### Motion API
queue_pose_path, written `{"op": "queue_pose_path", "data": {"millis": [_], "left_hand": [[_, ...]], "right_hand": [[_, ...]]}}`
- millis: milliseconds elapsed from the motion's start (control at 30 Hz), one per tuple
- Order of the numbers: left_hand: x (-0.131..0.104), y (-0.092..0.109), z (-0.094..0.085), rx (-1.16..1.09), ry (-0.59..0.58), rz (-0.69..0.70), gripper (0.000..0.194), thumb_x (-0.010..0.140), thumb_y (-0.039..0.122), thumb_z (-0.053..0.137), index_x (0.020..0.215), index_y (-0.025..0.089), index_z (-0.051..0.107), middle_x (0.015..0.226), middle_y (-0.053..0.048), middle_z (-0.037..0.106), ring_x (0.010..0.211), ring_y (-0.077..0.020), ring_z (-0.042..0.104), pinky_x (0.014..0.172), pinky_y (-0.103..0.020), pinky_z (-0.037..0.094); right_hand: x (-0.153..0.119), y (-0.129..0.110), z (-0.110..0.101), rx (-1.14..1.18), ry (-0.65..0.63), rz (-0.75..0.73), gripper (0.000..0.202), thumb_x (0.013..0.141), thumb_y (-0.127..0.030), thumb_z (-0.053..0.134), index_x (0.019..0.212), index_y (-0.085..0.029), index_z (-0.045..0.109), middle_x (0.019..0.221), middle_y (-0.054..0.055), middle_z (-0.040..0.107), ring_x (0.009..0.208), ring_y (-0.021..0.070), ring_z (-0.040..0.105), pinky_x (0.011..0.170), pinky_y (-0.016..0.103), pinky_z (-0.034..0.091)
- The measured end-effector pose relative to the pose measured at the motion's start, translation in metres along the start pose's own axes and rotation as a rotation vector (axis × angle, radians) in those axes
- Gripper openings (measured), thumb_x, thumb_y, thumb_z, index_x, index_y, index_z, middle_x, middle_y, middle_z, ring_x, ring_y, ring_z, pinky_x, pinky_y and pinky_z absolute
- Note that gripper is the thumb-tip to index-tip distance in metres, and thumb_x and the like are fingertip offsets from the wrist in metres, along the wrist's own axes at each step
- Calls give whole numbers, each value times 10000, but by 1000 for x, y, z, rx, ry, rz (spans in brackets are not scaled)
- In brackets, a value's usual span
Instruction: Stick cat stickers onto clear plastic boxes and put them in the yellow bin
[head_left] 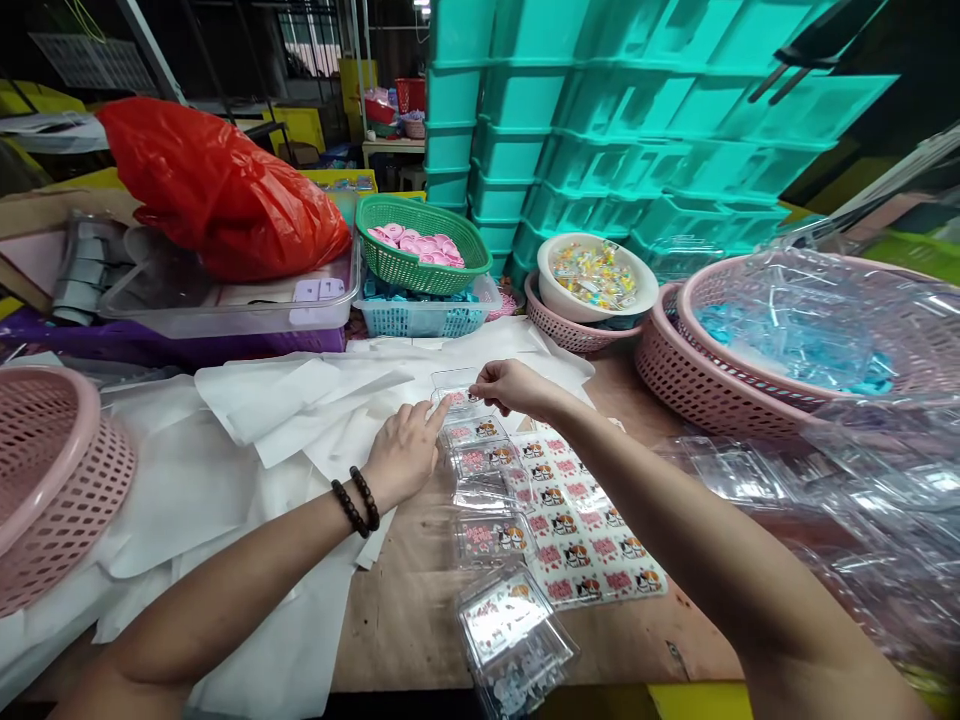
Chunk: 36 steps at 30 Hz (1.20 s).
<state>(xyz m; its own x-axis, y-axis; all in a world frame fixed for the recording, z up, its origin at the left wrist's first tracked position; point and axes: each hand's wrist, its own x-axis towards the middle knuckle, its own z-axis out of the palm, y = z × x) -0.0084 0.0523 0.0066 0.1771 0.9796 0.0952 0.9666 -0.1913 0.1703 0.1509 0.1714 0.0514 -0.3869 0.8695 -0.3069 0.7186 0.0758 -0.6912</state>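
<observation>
My right hand [514,388] is closed in a pinch at the right end of a small cat sticker [454,399] with pink lettering. The sticker lies over a clear plastic case [444,380] at the far end of a row. My left hand [405,450], with dark beads at its wrist, rests beside it, fingers stretched and index fingertip at the case's left side. Nearer me, several clear cases [491,535] bear the same cat design. Under my right forearm lies a sticker sheet [577,520] with rows of cats and pink lettering, partly hidden by the arm.
White backing papers [300,400] spread over the wooden table [405,620]. Clear cases [870,510] pile up at right below a pink basket [675,370]. Behind stand a cream bowl [559,290], a green basket [427,275], a red bag [225,200] and teal crates [517,160]. Another pink basket [97,450] is at left.
</observation>
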Motion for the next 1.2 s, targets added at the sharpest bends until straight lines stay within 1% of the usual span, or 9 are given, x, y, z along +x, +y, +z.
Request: {"op": "queue_pose_path", "data": {"millis": [100,233,467,667,767,900,1033,1100,1200], "left_hand": [[2,1,-3,33,-18,7,636,865,56,426,1485,199,418,1291,-126,605,1082,-273,568,906,-393,496],[3,3,-6,43,-15,21,605,876,72,427,1470,184,440,1312,-134,592,1108,-284,554,923,-407,491],[2,1,-9,-12,14,20,587,853,72,462,1421,207,513,1298,-133,612,1133,-298,574,948,-430,505],[-6,5,-15,-129,109,6,546,851,103,477,1394,130,528,1319,-177,602,1140,-344,589,958,-509,514],[-15,15,-22,-213,197,31,493,880,139,486,1371,156,527,1330,-138,600,1194,-292,579,1038,-459,485],[-24,44,-37,-427,366,144,462,883,244,559,1339,174,521,1383,-139,554,1274,-256,549,1091,-422,452],[-32,86,-68,-656,554,431,649,779,402,735,1343,164,515,1505,-184,444,1402,-324,412,1161,-530,324],[-38,101,-87,-751,459,498,477,786,435,746,1165,163,646,1300,-151,642,1293,-335,525,1124,-557,352],[-51,105,-113,-1017,17,448,286,846,423,692,848,138,713,862,-84,750,873,-254,697,811,-406,557]], "right_hand": [[-6,-4,2,-129,121,-7,79,805,-175,709,828,-167,634,779,87,681,725,213,645,668,320,494],[-27,17,-17,-325,323,12,415,826,-291,718,1192,-154,578,1115,174,674,1097,321,614,895,406,460],[-86,95,-29,-379,311,296,456,591,-328,879,928,-123,650,934,179,685,896,332,658,690,373,494],[-102,114,-16,-232,522,347,209,645,-208,792,785,-127,659,730,95,662,721,258,634,593,335,448],[-117,108,-25,-205,630,283,123,739,-191,686,643,-170,614,666,84,646,672,225,595,590,331,408],[-165,80,-44,-168,770,111,169,850,-258,573,705,-188,625,728,58,658,671,174,565,616,309,405],[-229,34,-50,84,650,-269,227,811,-342,652,660,-181,597,629,-1,590,605,126,509,577,272,403],[-254,12,-46,250,478,-359,285,788,-402,707,650,-177,600,619,-2,586,604,123,515,568,265,417],[-275,-11,-38,505,313,-356,315,740,-466,781,740,-175,659,679,10,632,635,132,563,586,263,455]]}}
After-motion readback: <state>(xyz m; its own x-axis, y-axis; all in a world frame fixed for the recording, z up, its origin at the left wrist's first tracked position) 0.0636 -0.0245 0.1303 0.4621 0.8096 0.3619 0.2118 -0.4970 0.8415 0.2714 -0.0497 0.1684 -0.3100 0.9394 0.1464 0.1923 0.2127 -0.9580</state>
